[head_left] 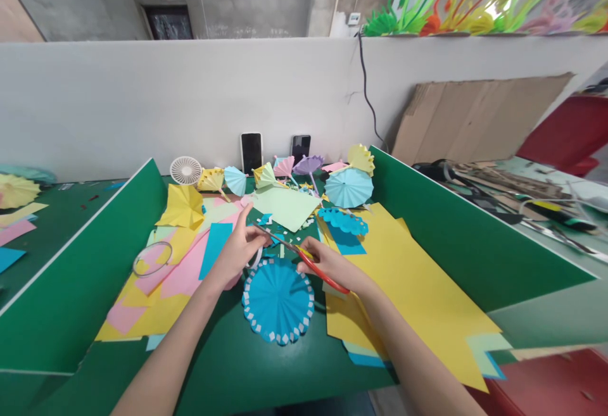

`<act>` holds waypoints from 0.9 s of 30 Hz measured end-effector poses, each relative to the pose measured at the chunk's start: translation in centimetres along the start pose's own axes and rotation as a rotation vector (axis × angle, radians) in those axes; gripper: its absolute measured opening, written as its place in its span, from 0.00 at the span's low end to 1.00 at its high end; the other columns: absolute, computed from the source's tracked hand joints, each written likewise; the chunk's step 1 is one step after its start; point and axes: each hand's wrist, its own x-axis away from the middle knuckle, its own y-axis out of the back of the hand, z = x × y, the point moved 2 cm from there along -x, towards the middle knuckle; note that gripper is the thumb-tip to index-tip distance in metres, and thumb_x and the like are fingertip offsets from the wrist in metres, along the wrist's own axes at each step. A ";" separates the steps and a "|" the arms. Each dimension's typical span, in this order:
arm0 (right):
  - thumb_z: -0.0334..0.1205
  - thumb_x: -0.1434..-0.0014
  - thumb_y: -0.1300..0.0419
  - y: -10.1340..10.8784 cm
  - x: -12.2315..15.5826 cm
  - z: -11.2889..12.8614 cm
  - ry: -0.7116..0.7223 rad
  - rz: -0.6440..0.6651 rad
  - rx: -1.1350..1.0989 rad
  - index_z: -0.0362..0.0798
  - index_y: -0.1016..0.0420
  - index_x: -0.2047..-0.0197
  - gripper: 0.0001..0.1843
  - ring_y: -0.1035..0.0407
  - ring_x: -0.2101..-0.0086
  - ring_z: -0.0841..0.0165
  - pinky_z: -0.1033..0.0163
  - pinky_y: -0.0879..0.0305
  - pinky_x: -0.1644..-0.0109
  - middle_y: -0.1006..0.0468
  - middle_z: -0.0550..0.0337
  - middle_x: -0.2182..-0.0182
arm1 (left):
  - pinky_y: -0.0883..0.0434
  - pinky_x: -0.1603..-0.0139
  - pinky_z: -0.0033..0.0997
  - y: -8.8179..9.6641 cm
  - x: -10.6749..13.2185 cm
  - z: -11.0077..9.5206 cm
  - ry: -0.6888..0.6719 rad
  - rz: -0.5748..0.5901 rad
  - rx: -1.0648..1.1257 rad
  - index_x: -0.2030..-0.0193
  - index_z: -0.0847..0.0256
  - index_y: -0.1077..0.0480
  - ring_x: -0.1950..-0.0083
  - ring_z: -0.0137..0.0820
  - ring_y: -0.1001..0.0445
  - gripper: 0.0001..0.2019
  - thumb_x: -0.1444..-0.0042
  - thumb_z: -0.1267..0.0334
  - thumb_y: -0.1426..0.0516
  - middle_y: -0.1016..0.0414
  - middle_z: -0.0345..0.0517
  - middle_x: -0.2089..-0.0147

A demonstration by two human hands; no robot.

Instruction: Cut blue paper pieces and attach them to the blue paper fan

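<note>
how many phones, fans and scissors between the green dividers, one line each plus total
phones: 2
mini fan: 1
red-handled scissors: 1
total: 4

Bright, even light (edges warped).

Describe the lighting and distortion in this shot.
Head view: soft, even light, only faint shadows; the wide lens stretches the green dividers; the blue paper disc and the scissors in the right hand are sharp; glare washes out the top right corner.
</note>
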 end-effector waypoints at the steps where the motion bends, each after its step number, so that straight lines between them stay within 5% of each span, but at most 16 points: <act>1: 0.51 0.56 0.44 0.0 0.0 0.0 0.001 0.001 -0.003 0.49 0.49 0.74 0.18 0.53 0.78 0.76 0.69 0.54 0.76 0.47 0.71 0.80 | 0.35 0.61 0.30 0.0 0.0 0.0 0.000 -0.002 0.000 0.40 0.61 0.63 0.68 0.26 0.30 0.36 0.54 0.71 0.48 0.30 0.37 0.73; 27: 0.51 0.59 0.41 0.1 -0.3 -0.3 -0.006 -0.027 0.000 0.48 0.50 0.77 0.20 0.55 0.79 0.77 0.70 0.59 0.77 0.49 0.72 0.82 | 0.35 0.61 0.30 0.0 0.1 -0.4 0.012 0.006 0.001 0.40 0.59 0.59 0.68 0.26 0.30 0.34 0.54 0.71 0.48 0.31 0.37 0.73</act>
